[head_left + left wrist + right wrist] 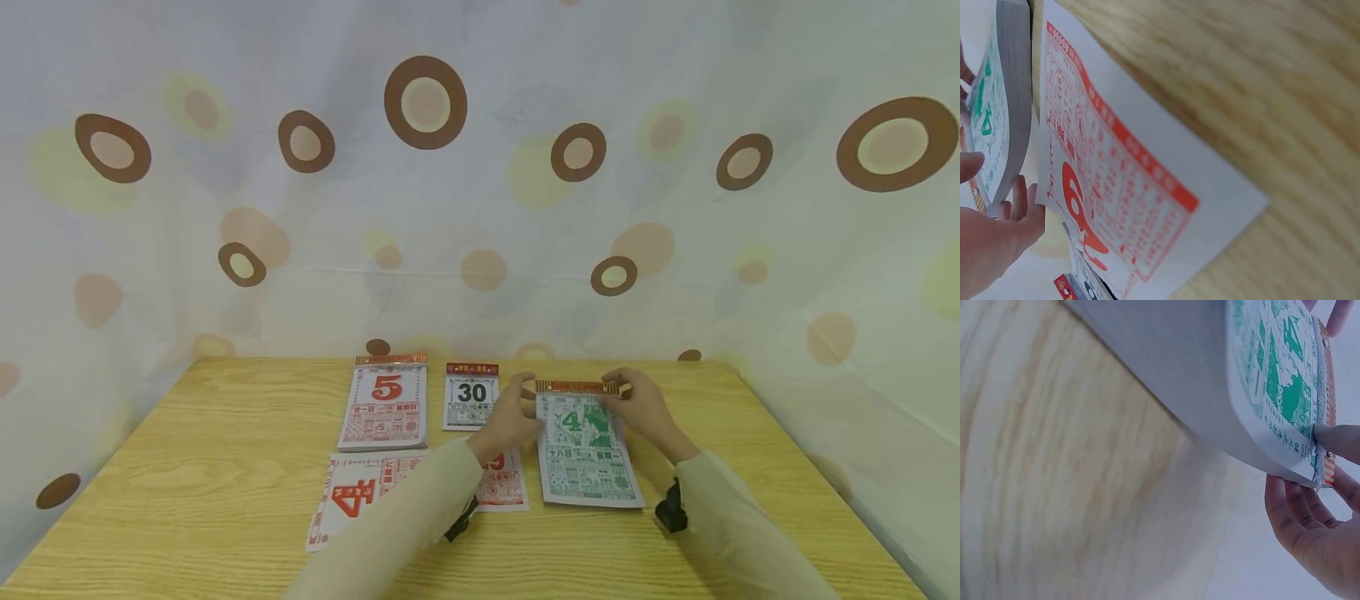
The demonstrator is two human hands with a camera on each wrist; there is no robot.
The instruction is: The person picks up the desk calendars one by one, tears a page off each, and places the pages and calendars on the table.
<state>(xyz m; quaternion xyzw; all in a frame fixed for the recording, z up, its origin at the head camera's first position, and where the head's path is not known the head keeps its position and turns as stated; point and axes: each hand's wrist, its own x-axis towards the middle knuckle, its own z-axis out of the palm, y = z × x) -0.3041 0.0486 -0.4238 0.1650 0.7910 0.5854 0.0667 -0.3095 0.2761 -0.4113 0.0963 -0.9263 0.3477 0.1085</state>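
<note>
A thick tear-off calendar pad (588, 471) with a green 4 on its front sheet is held at its top by both hands. My left hand (512, 419) grips its upper left edge, thumb on the face and fingers underneath in the left wrist view. At the upper right corner, my right hand (647, 412) pinches the pad by its red and gold header (1330, 412). The pad's top is raised and its pages bend. Close to the left fingers lies a loose sheet (1104, 156) printed with a red 19, its edge lifted; whether they touch I cannot tell.
Farther left, a calendar pad with a red 5 (384, 408) lies at the back of the wooden table (225, 467). A smaller pad marked 30 (471, 396) is next to it. A loose sheet with a red 4 (352, 496) lies in front, partly behind the left sleeve.
</note>
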